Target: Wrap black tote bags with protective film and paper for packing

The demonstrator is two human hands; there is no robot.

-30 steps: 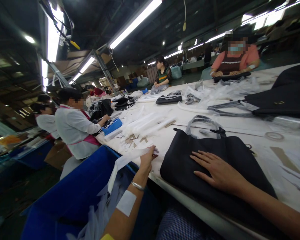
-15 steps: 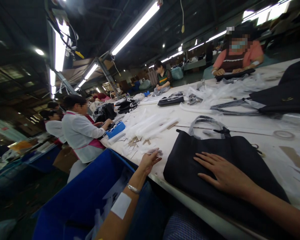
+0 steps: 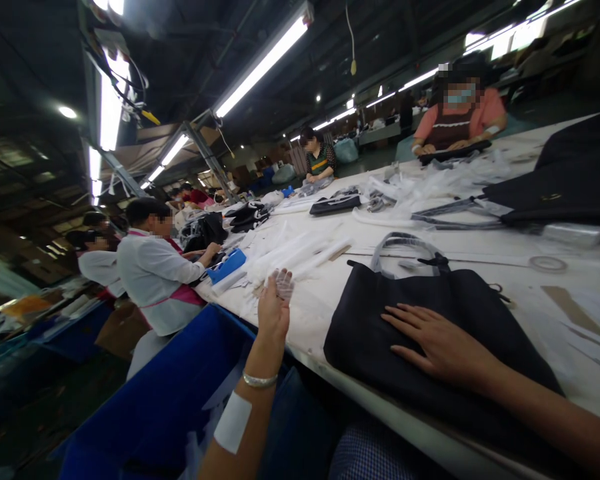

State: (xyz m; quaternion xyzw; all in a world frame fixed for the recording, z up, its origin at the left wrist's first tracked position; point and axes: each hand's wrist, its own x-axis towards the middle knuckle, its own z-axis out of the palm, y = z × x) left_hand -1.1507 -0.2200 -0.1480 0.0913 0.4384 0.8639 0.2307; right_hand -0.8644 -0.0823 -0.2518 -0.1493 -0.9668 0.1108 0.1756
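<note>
A black handbag (image 3: 360, 313) lies on the white worktable (image 3: 325, 267) in front of me, its grey handles wrapped in clear plastic. My right hand (image 3: 437, 343) rests flat on the bag's side, fingers spread and holding nothing. Left of the bag, my left hand (image 3: 275, 310) is raised at the table's near edge, palm turned up. A small crumpled piece of clear plastic (image 3: 285, 285) is held at its fingers, partly covering them. Beyond it lie white translucent strips (image 3: 290, 257) in a loose pile.
A large blue bin (image 3: 165, 387) with plastic scraps stands below the table edge at left. A tape roll (image 3: 548, 265) and cardboard strip (image 3: 575, 312) lie at right. More black bags (image 3: 570, 183) are on the far right. Co-workers sit around the table, one in white (image 3: 155, 260).
My left hand has moved left and up, away from the bag, its palm turning upward with the clear plastic. My right hand stays on the bag. The view has shifted slightly.
</note>
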